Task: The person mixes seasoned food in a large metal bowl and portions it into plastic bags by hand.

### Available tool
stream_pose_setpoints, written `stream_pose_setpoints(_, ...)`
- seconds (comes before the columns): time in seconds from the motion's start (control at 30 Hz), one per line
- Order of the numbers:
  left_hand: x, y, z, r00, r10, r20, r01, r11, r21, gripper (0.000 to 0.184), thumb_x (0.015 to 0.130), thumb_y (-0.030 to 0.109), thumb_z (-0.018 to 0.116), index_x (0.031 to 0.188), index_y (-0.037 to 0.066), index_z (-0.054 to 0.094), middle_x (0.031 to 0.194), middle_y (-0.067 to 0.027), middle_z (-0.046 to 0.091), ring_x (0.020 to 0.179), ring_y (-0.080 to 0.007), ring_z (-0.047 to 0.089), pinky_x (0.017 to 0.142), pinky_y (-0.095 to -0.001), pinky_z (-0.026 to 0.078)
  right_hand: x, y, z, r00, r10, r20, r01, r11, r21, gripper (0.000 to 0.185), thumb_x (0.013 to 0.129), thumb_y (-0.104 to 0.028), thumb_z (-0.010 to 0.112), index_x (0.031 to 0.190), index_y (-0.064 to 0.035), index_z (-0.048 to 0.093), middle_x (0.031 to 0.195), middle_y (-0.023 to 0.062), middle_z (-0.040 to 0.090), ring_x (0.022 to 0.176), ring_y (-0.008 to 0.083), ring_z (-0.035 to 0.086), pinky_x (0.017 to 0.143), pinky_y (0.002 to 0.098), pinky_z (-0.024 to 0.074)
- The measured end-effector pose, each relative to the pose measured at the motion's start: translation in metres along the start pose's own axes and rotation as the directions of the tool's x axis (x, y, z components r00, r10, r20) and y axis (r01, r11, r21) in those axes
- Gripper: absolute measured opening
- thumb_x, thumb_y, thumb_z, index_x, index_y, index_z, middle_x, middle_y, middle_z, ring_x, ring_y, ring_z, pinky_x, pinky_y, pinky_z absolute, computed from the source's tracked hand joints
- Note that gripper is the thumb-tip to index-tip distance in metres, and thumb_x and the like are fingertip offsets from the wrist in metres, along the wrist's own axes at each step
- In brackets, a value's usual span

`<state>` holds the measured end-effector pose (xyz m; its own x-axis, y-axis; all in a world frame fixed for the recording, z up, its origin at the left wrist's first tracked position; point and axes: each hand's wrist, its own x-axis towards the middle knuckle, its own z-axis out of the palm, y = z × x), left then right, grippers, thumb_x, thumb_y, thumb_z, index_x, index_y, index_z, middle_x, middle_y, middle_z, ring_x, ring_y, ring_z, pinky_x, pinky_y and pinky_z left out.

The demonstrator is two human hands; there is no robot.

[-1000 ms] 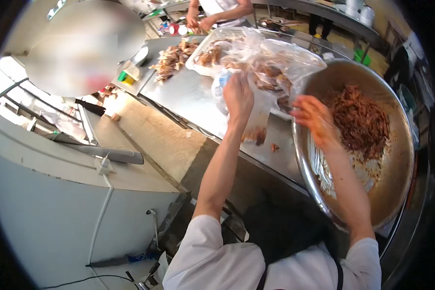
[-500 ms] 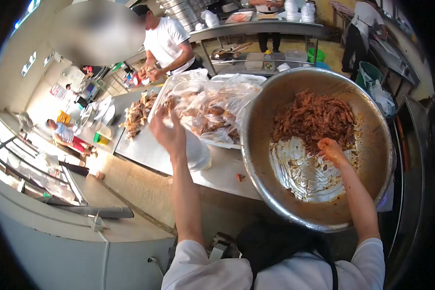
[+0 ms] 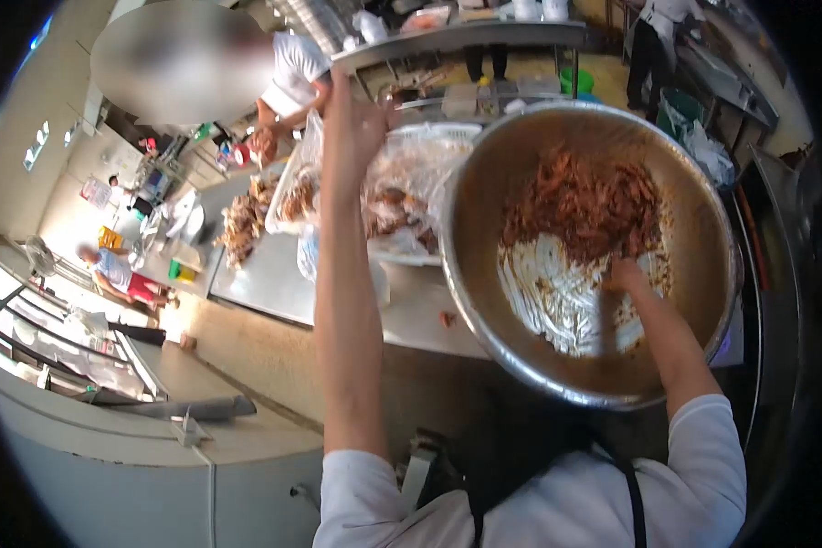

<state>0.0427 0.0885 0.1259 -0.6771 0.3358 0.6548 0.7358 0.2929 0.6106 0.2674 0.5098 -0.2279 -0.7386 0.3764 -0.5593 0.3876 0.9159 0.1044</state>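
A large metal bowl (image 3: 489, 315) holds a heap of dark reddish-brown, sauced meat strips (image 3: 584, 201). My right hand (image 3: 625, 276) is inside it, at the lower edge of the heap; its fingers are smeared and partly hidden. A dark blurred streak shows just below that hand, and I cannot make out what it is. Raised over a white tray (image 3: 429, 134) is my left hand (image 3: 356, 123), blurred, with its fingers seemingly apart and nothing visible in them. Clear plastic (image 3: 406, 173) covers browned meat pieces (image 3: 397, 205) in the tray, partly behind my left forearm.
Pale meat or bone scraps (image 3: 245, 224) are piled on the steel table (image 3: 260, 279), left of the tray. A small scrap (image 3: 447, 319) lies near the bowl. Across the table stands a co-worker in a white shirt (image 3: 294, 68). Further back is a steel counter (image 3: 466, 38).
My left hand has risen and its forearm now crosses in front of the tray. My right hand stays in the bowl near the meat. The view has shifted slightly.
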Motion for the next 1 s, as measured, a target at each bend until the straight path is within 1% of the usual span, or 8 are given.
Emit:
stream_pose_setpoints(0.2, 0.052, 0.067, -0.004, 0.997, -0.071, 0.001, 0.070, 0.986, -0.150, 0.074, 0.088, 0.014, 0.061, 0.144, -0.004, 0.017, 0.082, -0.0145, 0.068, 0.058, -0.0136, 0.060, 0.045, -0.0238, 0.045, -0.006, 0.001, -0.006, 0.987, -0.106, -0.117, 0.110, 0.994, 0.024, 0.095, 0.069, -0.049, 0.072, 0.140, -0.0002, 0.032, 0.114, 0.0228, 0.061, 0.107, 0.0386, 0.058, 0.092, 0.0441, 0.0488)
stream_pose_setpoints(0.33, -0.039, 0.029, -0.010, 0.980, -0.163, -0.119, 0.151, 0.983, -0.104, 0.058, 0.092, 0.017, 0.059, 0.142, 0.003, 0.034, 0.091, -0.0087, 0.065, 0.078, -0.0139, 0.061, 0.065, -0.0269, 0.048, -0.001, 0.026, -0.033, 0.933, -0.153, -0.326, 0.190, 0.978, 0.083, 0.035, 0.076, -0.029, 0.061, 0.099, -0.0031, 0.065, 0.096, 0.0233, 0.065, 0.096, 0.0389, 0.061, 0.080, 0.0473, 0.0510)
stream_pose_setpoints(0.47, -0.157, -0.057, -0.056, 0.911, -0.057, -0.408, 0.305, 0.758, 0.577, 0.044, 0.086, 0.027, 0.067, 0.120, 0.001, 0.058, 0.107, -0.0164, 0.064, 0.106, -0.0306, 0.058, 0.092, -0.0398, 0.044, 0.000, 0.051, -0.031, 0.586, 0.053, -0.809, 0.326, 0.898, 0.295, 0.020, 0.076, -0.018, 0.066, 0.085, -0.0036, 0.055, 0.083, 0.0230, 0.058, 0.084, 0.0423, 0.055, 0.072, 0.0520, 0.0438)
stream_pose_setpoints(0.57, -0.201, -0.118, -0.064, 0.951, -0.062, -0.304, 0.273, 0.635, 0.722, 0.043, 0.083, 0.031, 0.069, 0.116, 0.003, 0.062, 0.110, -0.0181, 0.064, 0.108, -0.0338, 0.057, 0.092, -0.0415, 0.044, 0.009, 0.032, -0.040, 0.905, 0.165, -0.392, 0.066, 0.856, 0.513, 0.050, 0.081, -0.031, 0.068, 0.119, -0.0024, 0.053, 0.131, 0.0245, 0.046, 0.119, 0.0399, 0.047, 0.094, 0.0463, 0.0463)
stream_pose_setpoints(0.73, -0.183, -0.123, -0.087, 0.880, -0.248, -0.405, 0.475, 0.481, 0.737, 0.025, 0.091, 0.027, 0.059, 0.104, 0.007, 0.069, 0.107, -0.0125, 0.067, 0.087, -0.0235, 0.066, 0.066, -0.0355, 0.053, -0.029, -0.029, -0.015, 0.920, -0.177, -0.349, 0.275, 0.927, 0.256, 0.036, 0.077, -0.021, 0.060, 0.107, -0.0010, 0.062, 0.116, 0.0214, 0.058, 0.113, 0.0357, 0.054, 0.087, 0.0433, 0.0502)
stream_pose_setpoints(0.8, -0.177, -0.142, -0.142, 0.970, 0.212, -0.123, 0.156, -0.149, 0.976, 0.027, 0.093, 0.029, 0.057, 0.099, 0.006, 0.069, 0.098, -0.0064, 0.069, 0.079, -0.0186, 0.066, 0.056, -0.0315, 0.051, -0.034, -0.028, -0.041, 0.935, -0.229, -0.269, 0.307, 0.904, 0.297, 0.028, 0.077, -0.019, 0.058, 0.098, -0.0011, 0.065, 0.109, 0.0219, 0.061, 0.108, 0.0350, 0.057, 0.086, 0.0437, 0.0501)
stream_pose_setpoints(0.87, -0.166, -0.082, -0.164, 0.817, 0.091, -0.569, 0.362, 0.687, 0.630, 0.034, 0.094, 0.034, 0.056, 0.103, 0.004, 0.067, 0.097, -0.0052, 0.068, 0.077, -0.0168, 0.063, 0.059, -0.0301, 0.050, -0.031, -0.020, -0.071, 0.927, -0.107, -0.360, 0.265, 0.867, 0.423, 0.021, 0.079, -0.018, 0.057, 0.088, -0.0013, 0.067, 0.099, 0.0223, 0.064, 0.100, 0.0365, 0.060, 0.083, 0.0455, 0.0498)
stream_pose_setpoints(1.0, -0.153, 0.027, -0.146, 0.644, -0.447, -0.621, 0.550, 0.835, -0.031, 0.048, 0.094, 0.039, 0.054, 0.126, 0.003, 0.053, 0.117, -0.0096, 0.059, 0.101, -0.0196, 0.057, 0.083, -0.0324, 0.049, 0.034, 0.015, -0.123, 0.649, 0.285, -0.705, 0.168, 0.850, 0.499, 0.051, 0.088, -0.042, 0.058, 0.122, -0.0043, 0.052, 0.137, 0.0235, 0.039, 0.132, 0.0414, 0.031, 0.101, 0.0478, 0.0391)
